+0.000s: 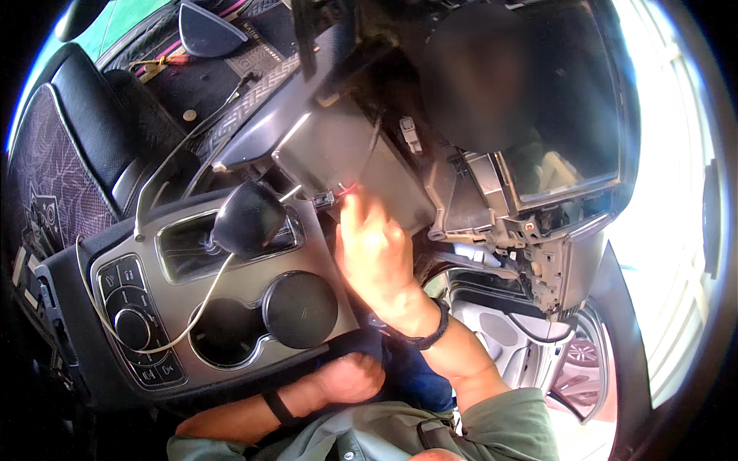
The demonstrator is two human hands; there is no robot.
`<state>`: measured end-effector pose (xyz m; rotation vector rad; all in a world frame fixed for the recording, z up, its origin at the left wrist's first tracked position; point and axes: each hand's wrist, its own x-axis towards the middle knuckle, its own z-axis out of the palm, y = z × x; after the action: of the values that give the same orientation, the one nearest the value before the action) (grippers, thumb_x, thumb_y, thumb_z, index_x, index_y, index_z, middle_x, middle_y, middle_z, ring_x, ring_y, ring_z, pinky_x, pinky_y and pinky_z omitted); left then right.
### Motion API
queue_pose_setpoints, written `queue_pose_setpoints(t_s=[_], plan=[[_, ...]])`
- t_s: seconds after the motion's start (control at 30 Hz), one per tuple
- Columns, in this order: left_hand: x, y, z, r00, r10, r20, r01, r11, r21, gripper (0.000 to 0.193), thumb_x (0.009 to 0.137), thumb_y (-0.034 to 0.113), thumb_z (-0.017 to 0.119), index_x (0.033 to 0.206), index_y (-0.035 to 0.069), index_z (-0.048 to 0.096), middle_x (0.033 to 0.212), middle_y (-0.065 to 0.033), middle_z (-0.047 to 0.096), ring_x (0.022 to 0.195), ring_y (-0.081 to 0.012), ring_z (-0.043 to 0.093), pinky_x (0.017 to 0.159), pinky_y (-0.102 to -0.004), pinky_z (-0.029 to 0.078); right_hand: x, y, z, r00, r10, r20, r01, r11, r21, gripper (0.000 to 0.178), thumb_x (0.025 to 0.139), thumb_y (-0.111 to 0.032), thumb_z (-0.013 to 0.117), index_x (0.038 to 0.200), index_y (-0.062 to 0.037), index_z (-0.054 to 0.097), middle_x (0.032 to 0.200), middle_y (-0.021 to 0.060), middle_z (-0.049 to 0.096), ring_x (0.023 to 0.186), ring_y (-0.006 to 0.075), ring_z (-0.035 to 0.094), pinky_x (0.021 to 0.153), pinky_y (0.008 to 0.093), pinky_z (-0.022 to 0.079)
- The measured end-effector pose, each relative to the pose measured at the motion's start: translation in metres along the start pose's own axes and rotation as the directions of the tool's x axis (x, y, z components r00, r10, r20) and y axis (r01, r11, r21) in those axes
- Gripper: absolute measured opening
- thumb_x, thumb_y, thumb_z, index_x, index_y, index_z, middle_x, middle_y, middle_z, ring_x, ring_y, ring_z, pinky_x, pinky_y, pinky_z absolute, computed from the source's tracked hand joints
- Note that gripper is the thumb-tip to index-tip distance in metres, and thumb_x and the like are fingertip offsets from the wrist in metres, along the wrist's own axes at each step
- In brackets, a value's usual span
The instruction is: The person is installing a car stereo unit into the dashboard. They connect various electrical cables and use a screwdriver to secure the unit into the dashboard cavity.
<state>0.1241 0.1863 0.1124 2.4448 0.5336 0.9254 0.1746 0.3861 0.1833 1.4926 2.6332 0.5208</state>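
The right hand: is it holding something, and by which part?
The right hand seems to pinch the small connector by its red wire; the exact grip is blurred.

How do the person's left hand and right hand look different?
The right hand stretches forward, fingertips at thin red wires by a small plug; the left hand is curled near the blue trousers.
The right hand has a braided bracelet at its wrist; the left hand has a smoother band.
Both are bare, with dark wristwear.
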Motion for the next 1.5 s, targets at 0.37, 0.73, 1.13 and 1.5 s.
queue_pose_setpoints(t_s=[0.37,0.73,1.13,1.5], plan=[[0.002,0.0,-0.003,0.999,0.052,0.016,-0.052,0.998,-0.022,0.015,0.076,0.026,0.06,0.067,0.017,0.053,0.067,0.0017,0.047,0.063,-0.0142,0.051,0.053,-0.0294,0.036,-0.019,-0.002,0.025,0.997,0.076,-0.024,-0.055,0.872,0.487,0.043,0.094,-0.013,0.06,0.128,0.0087,0.044,0.093,0.0167,0.06,0.082,0.03,0.067,0.07,0.036,0.058],[0.003,0.001,-0.011,0.991,0.026,0.128,-0.036,0.996,0.076,0.02,0.08,0.027,0.063,0.067,0.019,0.049,0.069,0.0032,0.042,0.066,-0.0126,0.047,0.055,-0.0278,0.033,-0.027,-0.006,0.046,0.987,0.163,0.005,-0.112,0.655,0.747,0.054,0.09,-0.005,0.059,0.138,0.0056,0.037,0.099,0.0259,0.065,0.072,0.0389,0.07,0.058,0.0443,0.059],[0.004,0.004,-0.011,0.992,-0.007,0.123,-0.001,0.998,0.059,0.015,0.076,0.025,0.061,0.069,0.018,0.05,0.068,0.0029,0.041,0.066,-0.0125,0.047,0.055,-0.0279,0.032,-0.022,-0.001,0.039,0.977,0.178,0.117,-0.199,0.561,0.803,0.035,0.094,-0.015,0.06,0.126,-0.0044,0.052,0.1,0.0167,0.067,0.086,0.0358,0.069,0.072,0.0419,0.057],[0.007,0.0,-0.011,0.998,-0.002,0.064,-0.003,0.997,0.072,0.015,0.075,0.025,0.059,0.067,0.017,0.05,0.067,0.0028,0.042,0.064,-0.0128,0.046,0.055,-0.0283,0.031,-0.019,-0.003,0.046,0.985,0.165,0.043,-0.137,0.616,0.776,0.028,0.094,-0.016,0.06,0.12,-0.0062,0.056,0.094,0.0146,0.062,0.083,0.0361,0.066,0.07,0.0436,0.055]])
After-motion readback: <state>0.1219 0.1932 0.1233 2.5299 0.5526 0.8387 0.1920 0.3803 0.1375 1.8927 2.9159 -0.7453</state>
